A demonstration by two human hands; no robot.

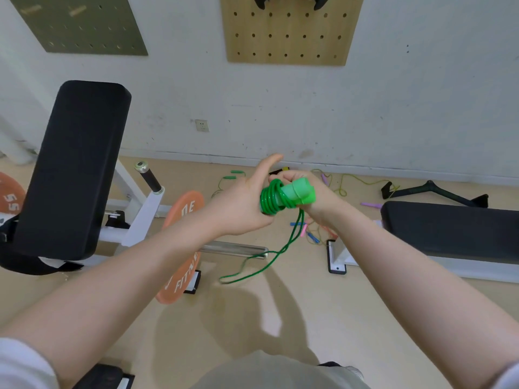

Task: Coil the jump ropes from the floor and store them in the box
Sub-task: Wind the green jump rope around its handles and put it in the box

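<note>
The right hand point(314, 196) grips the light green plastic handles point(299, 193) of a green jump rope. Its glossy green cord point(271, 202) is wound in several turns around the handles. The left hand point(244, 204) holds that coil, index finger pointing up. A loose loop of cord hangs toward the beige floor point(309, 304), where other coloured jump ropes point(311, 234) lie near the white wall point(280, 108).

Open floor point(295, 318) straight below. Left blocked by padded seat point(73, 169), weight plate point(182, 248), steel bar point(233, 249). Right blocked by flat bench point(455, 228). Loose ropes point(334, 186) clutter the wall edge.
</note>
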